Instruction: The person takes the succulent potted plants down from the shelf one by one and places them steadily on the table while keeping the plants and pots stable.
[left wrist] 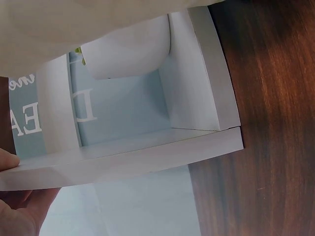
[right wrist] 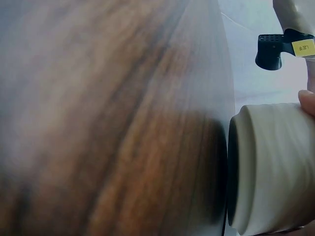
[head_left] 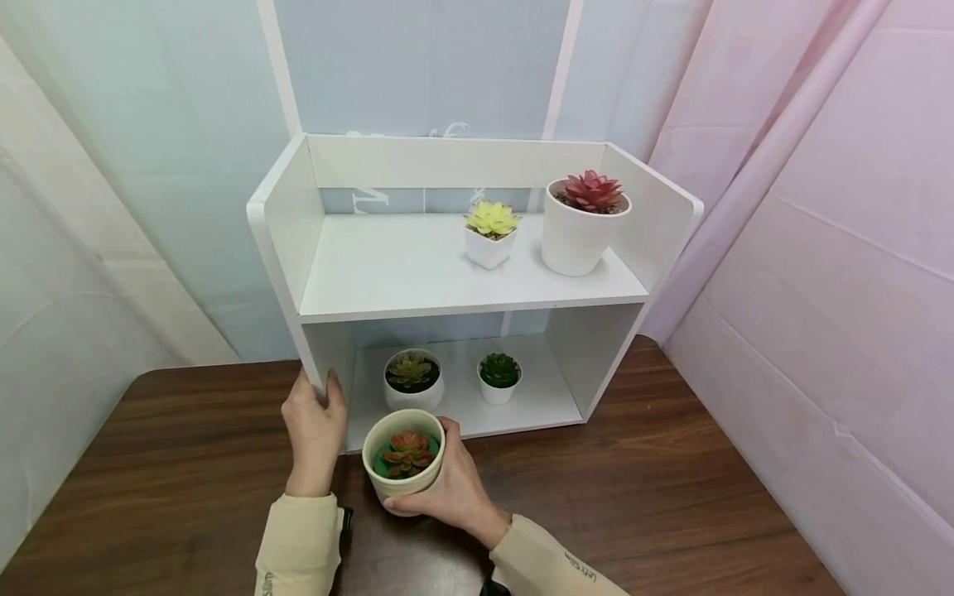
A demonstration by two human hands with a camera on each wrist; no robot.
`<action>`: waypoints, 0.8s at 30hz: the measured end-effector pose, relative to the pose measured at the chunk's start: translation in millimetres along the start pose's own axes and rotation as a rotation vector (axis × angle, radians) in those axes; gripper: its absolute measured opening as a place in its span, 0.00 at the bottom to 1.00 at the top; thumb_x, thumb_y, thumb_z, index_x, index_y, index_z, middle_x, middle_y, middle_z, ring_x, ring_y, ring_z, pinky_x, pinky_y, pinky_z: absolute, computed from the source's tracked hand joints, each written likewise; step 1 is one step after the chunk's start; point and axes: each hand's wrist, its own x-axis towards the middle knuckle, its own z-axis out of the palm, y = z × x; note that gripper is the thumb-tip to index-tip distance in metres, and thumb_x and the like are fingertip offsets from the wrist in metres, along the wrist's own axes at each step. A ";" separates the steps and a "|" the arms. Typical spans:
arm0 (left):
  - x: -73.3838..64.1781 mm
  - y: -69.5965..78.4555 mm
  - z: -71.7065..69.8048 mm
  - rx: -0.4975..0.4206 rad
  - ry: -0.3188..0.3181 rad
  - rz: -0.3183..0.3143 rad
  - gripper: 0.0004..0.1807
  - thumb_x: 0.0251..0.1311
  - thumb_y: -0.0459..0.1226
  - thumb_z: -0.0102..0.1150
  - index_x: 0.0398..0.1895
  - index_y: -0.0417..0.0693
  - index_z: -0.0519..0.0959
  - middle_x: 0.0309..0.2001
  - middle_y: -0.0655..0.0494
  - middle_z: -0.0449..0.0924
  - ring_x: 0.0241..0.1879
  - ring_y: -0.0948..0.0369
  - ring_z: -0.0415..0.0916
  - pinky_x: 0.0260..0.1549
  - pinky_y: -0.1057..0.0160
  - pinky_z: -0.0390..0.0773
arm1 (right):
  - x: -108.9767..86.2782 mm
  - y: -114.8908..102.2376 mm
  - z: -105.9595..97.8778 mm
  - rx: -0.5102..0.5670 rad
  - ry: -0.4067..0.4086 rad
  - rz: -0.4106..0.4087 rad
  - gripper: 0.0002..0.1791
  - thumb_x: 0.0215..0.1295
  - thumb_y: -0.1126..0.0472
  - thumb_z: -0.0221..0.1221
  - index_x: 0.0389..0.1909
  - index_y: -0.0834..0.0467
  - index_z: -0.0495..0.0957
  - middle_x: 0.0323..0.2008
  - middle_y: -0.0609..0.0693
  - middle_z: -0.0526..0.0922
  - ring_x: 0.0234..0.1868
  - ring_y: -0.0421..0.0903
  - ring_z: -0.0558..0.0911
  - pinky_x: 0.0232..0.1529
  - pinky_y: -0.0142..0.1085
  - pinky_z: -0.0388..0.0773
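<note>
My right hand grips a cream pot from its right side, the thumb at the front. Inside the pot is a reddish-orange succulent on a green base. In the right wrist view the bottom of the pot is close over the wooden table. At the left, my left hand holds the side panel of a white two-tier shelf, thumb on one face and fingers on the other. Just behind the cream pot, a round white pot with a greenish succulent stands on the lower tier.
A small white pot with a dark green succulent stands farther right on the lower tier. The upper tier bears a faceted white pot with a yellow succulent and a larger white pot with a red one. Curtains hang around the table.
</note>
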 end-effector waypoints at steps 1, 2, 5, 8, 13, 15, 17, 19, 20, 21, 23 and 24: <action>0.3 0.2 0.1 0.000 0.001 0.001 0.11 0.61 0.26 0.54 0.45 0.26 0.75 0.40 0.28 0.80 0.40 0.33 0.79 0.33 0.36 0.77 | -0.1 0.3 0.0 0.003 -0.002 -0.003 0.59 0.35 0.44 0.78 0.66 0.55 0.53 0.58 0.47 0.71 0.54 0.44 0.75 0.54 0.41 0.73; 0.4 0.1 0.0 -0.001 0.000 0.000 0.11 0.61 0.26 0.54 0.45 0.26 0.75 0.41 0.28 0.80 0.40 0.33 0.79 0.33 0.36 0.77 | -0.4 0.5 0.0 0.004 -0.003 -0.007 0.59 0.35 0.45 0.78 0.66 0.55 0.53 0.58 0.47 0.71 0.54 0.44 0.75 0.54 0.42 0.73; 0.7 0.1 0.0 -0.002 -0.003 -0.002 0.11 0.62 0.26 0.54 0.45 0.26 0.75 0.41 0.28 0.80 0.40 0.33 0.79 0.33 0.35 0.76 | -1.0 0.5 -0.3 0.004 -0.003 -0.015 0.59 0.35 0.45 0.78 0.66 0.55 0.53 0.59 0.47 0.71 0.54 0.44 0.75 0.55 0.42 0.73; 0.7 0.6 -0.4 -0.002 -0.006 -0.005 0.11 0.62 0.26 0.54 0.46 0.26 0.75 0.41 0.28 0.80 0.41 0.33 0.79 0.33 0.36 0.77 | -2.2 0.2 -0.4 0.000 -0.005 -0.009 0.59 0.35 0.45 0.78 0.66 0.54 0.53 0.59 0.47 0.71 0.55 0.43 0.74 0.55 0.42 0.73; 1.5 2.0 -0.3 -0.004 0.001 0.000 0.11 0.61 0.26 0.53 0.46 0.26 0.75 0.41 0.28 0.80 0.41 0.33 0.79 0.33 0.35 0.76 | -5.3 -0.3 0.2 -0.004 -0.003 -0.003 0.60 0.35 0.45 0.78 0.67 0.54 0.52 0.61 0.47 0.70 0.56 0.43 0.73 0.56 0.45 0.73; 1.7 1.9 -0.3 -0.008 0.001 0.003 0.11 0.62 0.25 0.53 0.46 0.26 0.74 0.41 0.28 0.80 0.41 0.33 0.79 0.33 0.35 0.76 | -6.6 -0.6 0.0 -0.002 -0.003 -0.001 0.60 0.35 0.46 0.79 0.67 0.53 0.52 0.61 0.47 0.69 0.57 0.43 0.73 0.57 0.46 0.72; 1.6 1.7 -0.5 -0.010 -0.002 0.003 0.11 0.62 0.25 0.53 0.46 0.26 0.74 0.41 0.28 0.80 0.41 0.33 0.79 0.34 0.35 0.76 | -7.4 -0.3 -0.4 0.000 -0.006 0.004 0.60 0.35 0.46 0.79 0.67 0.53 0.52 0.62 0.47 0.69 0.57 0.44 0.73 0.57 0.46 0.72; 1.3 1.7 -0.6 -0.009 -0.005 -0.003 0.11 0.62 0.26 0.53 0.46 0.26 0.74 0.42 0.28 0.80 0.41 0.33 0.79 0.34 0.35 0.76 | -8.3 -0.2 -0.7 0.005 -0.013 0.016 0.60 0.35 0.47 0.79 0.67 0.53 0.52 0.62 0.47 0.69 0.58 0.43 0.73 0.57 0.45 0.72; 1.0 1.6 -0.7 -0.008 -0.008 -0.006 0.11 0.62 0.26 0.53 0.46 0.26 0.74 0.42 0.28 0.80 0.42 0.33 0.79 0.34 0.35 0.76 | -8.6 -0.2 -0.8 0.009 -0.017 0.021 0.60 0.35 0.47 0.79 0.67 0.53 0.51 0.62 0.46 0.69 0.58 0.43 0.73 0.57 0.44 0.72; 0.7 1.6 -0.7 -0.007 -0.011 -0.010 0.11 0.62 0.26 0.53 0.46 0.26 0.74 0.42 0.28 0.80 0.42 0.33 0.79 0.35 0.35 0.76 | -9.0 0.0 -0.8 0.013 -0.020 0.025 0.60 0.35 0.47 0.79 0.67 0.52 0.51 0.62 0.46 0.69 0.58 0.43 0.73 0.57 0.44 0.72; 0.1 1.5 -0.7 -0.005 -0.015 -0.016 0.11 0.62 0.26 0.53 0.46 0.26 0.75 0.42 0.28 0.80 0.43 0.34 0.79 0.35 0.35 0.76 | -9.7 0.7 -0.4 0.020 -0.025 0.031 0.60 0.36 0.47 0.78 0.67 0.52 0.51 0.62 0.46 0.69 0.58 0.43 0.73 0.57 0.44 0.72; 0.0 1.6 -0.7 -0.003 -0.016 -0.018 0.11 0.62 0.26 0.53 0.46 0.26 0.75 0.43 0.28 0.80 0.43 0.33 0.79 0.35 0.35 0.76 | -10.0 0.9 -0.3 0.021 -0.027 0.032 0.60 0.36 0.47 0.78 0.67 0.52 0.51 0.62 0.46 0.69 0.58 0.43 0.73 0.57 0.44 0.72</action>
